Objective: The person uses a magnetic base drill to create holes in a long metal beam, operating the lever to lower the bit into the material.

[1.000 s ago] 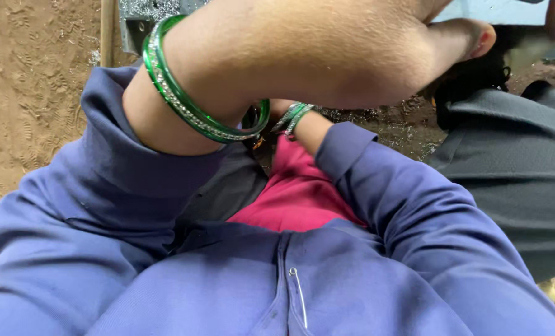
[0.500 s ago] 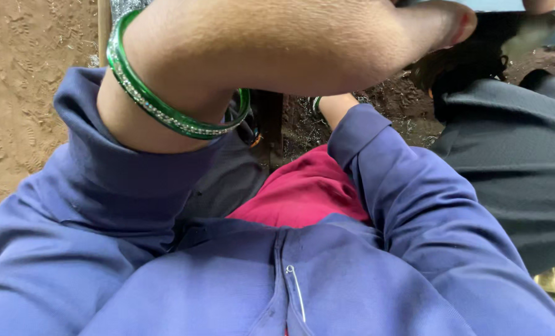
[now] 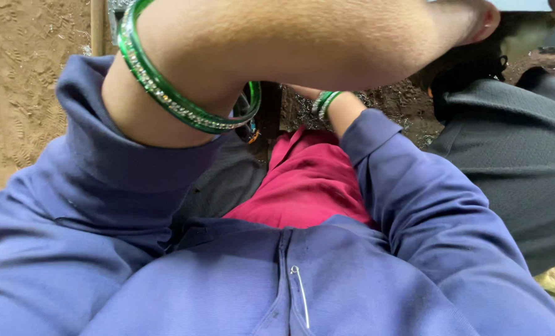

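Left hand is raised across the top of the view, forearm close to the lens; its fingers run out of frame, so it cannot be told whether they are open or closed, and nothing is seen held. A green bangle sits on that wrist, just above the blue sleeve. Right hand is hidden behind the left forearm; only the wrist with green bangles shows, above the red cloth. Possibly something is being reached for. Another person's grey garment is close on the right; contact there should be avoided.
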